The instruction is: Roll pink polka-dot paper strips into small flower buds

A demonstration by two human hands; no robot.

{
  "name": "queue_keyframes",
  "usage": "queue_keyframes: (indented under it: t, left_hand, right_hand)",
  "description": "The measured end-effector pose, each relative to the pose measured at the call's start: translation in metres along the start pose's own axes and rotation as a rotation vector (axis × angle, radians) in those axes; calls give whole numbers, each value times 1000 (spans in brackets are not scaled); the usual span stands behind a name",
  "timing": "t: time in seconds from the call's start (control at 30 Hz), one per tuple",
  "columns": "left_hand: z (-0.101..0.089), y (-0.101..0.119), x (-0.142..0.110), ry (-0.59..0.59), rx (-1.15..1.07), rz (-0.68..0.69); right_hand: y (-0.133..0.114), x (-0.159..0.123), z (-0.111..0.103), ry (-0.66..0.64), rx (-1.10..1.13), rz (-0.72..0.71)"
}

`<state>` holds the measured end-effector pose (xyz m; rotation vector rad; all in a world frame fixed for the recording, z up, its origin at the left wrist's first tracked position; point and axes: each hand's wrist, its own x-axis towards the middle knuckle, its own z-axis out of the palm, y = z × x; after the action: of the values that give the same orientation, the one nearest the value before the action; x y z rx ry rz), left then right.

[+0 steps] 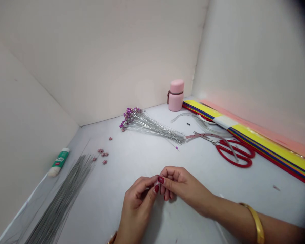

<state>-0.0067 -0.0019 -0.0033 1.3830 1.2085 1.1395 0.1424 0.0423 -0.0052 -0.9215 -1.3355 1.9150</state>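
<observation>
A tiny pale piece (157, 183), too hidden to identify, is pinched between left hand (138, 203) and right hand (181, 186).

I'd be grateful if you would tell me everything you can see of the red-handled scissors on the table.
The scissors lie flat on the white table, with two looped red handles, apparently plastic, and metal blades pointing left toward the bundle of wire stems. The blades look nearly closed. A pink dotted strip lies at their tip end, and a thin pale strand crosses the handles.
</observation>
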Motion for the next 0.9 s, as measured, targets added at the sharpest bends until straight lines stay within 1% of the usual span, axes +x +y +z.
queue_keyframes:
  t: [0.2, 0.27, 0.37, 0.5, 0.57, 0.63, 0.73, 0.9]
  left_hand:
    - [1, 0, 4, 11, -190, -158]
    - [1, 0, 4, 11, -210, -164]
    - [1, 0, 4, 17, -233, -157]
    - [3, -1, 3, 60, -337, -289]
    - [3, -2, 3, 67, -378, -313]
    - [3, -2, 4, 82, -378, -316]
    - [2, -2, 4, 121, -361, -333]
    - [2, 0, 5, 110, -414, -365]
  right_hand:
    - [6, -2, 0, 7, -140, -94]
    - [7, -3, 1, -2, -155, -94]
    - [5, -2, 2, -38, -83, -36]
    - [1, 0, 3, -107, 52, 34]
    - [2, 1, 3, -128, 71, 43]
    - [4, 0, 3, -112, 18, 11]
    - [7, -1, 3, -55, -150, -91]
    - [4, -3, -1, -35, -442, -224]
